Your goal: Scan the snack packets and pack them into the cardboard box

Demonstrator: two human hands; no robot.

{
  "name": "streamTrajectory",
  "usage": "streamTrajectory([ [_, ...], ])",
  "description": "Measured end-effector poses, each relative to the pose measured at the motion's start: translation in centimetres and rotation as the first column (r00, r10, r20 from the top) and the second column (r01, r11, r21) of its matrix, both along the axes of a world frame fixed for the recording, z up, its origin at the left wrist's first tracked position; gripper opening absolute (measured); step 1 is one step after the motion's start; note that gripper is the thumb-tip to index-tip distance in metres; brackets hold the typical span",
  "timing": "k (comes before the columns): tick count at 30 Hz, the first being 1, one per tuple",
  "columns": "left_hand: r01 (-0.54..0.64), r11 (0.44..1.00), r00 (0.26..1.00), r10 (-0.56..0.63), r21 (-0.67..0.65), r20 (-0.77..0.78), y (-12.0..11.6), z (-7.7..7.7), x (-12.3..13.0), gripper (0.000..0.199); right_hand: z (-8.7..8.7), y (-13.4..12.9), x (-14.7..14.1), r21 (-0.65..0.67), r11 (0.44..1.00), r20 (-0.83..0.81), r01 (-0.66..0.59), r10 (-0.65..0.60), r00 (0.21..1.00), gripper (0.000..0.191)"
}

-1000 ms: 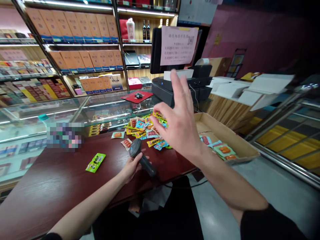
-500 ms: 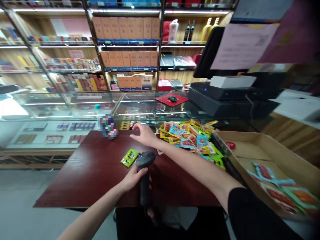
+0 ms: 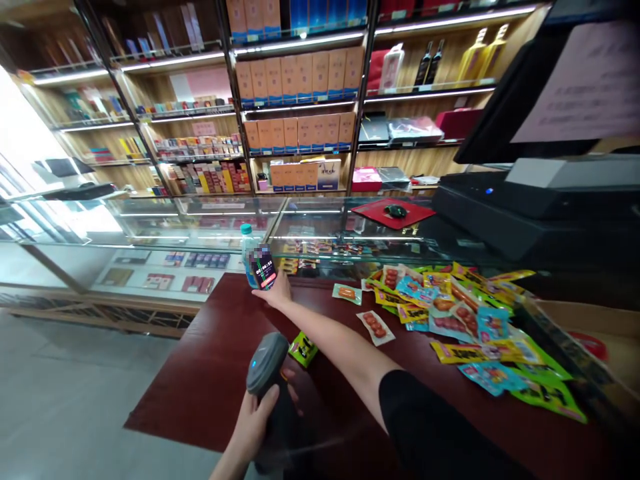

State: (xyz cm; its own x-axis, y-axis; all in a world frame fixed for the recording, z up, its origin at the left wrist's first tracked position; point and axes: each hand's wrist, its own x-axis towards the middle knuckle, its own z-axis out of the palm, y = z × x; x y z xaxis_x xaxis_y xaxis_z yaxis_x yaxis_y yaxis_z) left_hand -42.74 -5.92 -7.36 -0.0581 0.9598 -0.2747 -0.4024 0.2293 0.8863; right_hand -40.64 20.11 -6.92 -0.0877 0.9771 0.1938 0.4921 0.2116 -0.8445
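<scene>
A dark grey handheld barcode scanner (image 3: 267,363) is gripped in my left hand (image 3: 253,417), its head tilted up with a small blue light. My right hand (image 3: 279,291) reaches across to a phone (image 3: 265,272), thumb at its lower edge and the other fingers around its right side. The phone's screen shows timer digits, and it leans against a teal-capped bottle (image 3: 245,243). Under my right forearm lies a green snack packet (image 3: 303,350), partly covered. Two small sausage packs, one pale (image 3: 347,293) and one with reddish pieces (image 3: 376,327), lie to the right.
A heap of colourful snack packets (image 3: 445,307) covers the right of the brown table (image 3: 200,373). Beside it stands a cardboard box (image 3: 595,320). Behind run a glass display counter (image 3: 225,223), a mouse on a red mat (image 3: 380,212), and a black monitor (image 3: 495,100).
My right hand has moved from over the table to the phone and closed around it. The scanner has tilted in my left hand. The camera view has shifted left.
</scene>
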Motion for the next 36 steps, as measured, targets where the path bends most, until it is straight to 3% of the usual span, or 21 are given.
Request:
streamTrajectory([
  [6,-0.003,1.000,0.999,0.003,-0.016,-0.033,0.1,0.4,-0.1,0.063,1.3,-1.1,1.2,-0.062,0.998,0.036,-0.027,0.029,0.999,0.070],
  [9,-0.019,1.000,1.000,0.019,0.008,-0.020,0.2,0.7,-0.1,0.069,2.8,-3.1,5.0,-0.043,0.998,0.014,-0.043,0.044,0.999,0.069],
  [11,-0.003,1.000,0.999,0.004,0.031,-0.045,0.3,1.0,-0.2,0.067,4.2,-5.8,9.6,0.017,0.996,-0.031,-0.088,0.089,0.996,0.070],
  [14,0.064,0.997,0.990,-0.059,0.037,-0.128,0.2,1.4,-0.4,0.062,6.4,-13.3,19.4,0.142,0.983,0.016,-0.117,0.116,0.993,0.071],
  [18,0.087,0.994,0.972,-0.069,0.069,-0.222,0.4,1.7,-0.5,0.066,7.1,-27.7,33.1,0.161,0.987,0.162,0.003,-0.029,0.986,0.084],
  [22,0.082,0.987,0.977,-0.052,0.139,-0.208,0.7,1.3,-0.6,0.061,3.7,-41.5,42.5,0.024,0.984,0.300,0.178,-0.177,0.937,0.076],
  [24,0.085,0.985,0.975,-0.052,0.150,-0.214,0.8,1.2,-0.6,0.057,0.8,-46.5,44.9,-0.060,0.969,0.365,0.240,-0.203,0.909,0.074],
  [26,0.081,0.984,0.974,-0.044,0.161,-0.222,0.8,1.1,-0.7,0.054,-2.4,-49.7,46.0,-0.132,0.951,0.399,0.278,-0.206,0.893,0.069],
  [28,0.080,0.981,0.972,-0.038,0.176,-0.231,0.8,1.1,-0.8,0.052,-5.1,-50.7,46.0,-0.207,0.924,0.435,0.321,-0.207,0.876,0.057],
  [31,0.079,0.979,0.969,-0.031,0.190,-0.244,0.8,1.1,-0.8,0.051,-7.5,-48.8,45.0,-0.233,0.859,0.575,0.456,-0.257,0.777,0.046],
  [36,0.056,0.978,0.972,-0.007,0.202,-0.235,0.8,1.0,-0.7,0.047,-7.5,-42.5,42.7,-0.196,0.779,0.732,0.596,-0.288,0.618,0.049],
])
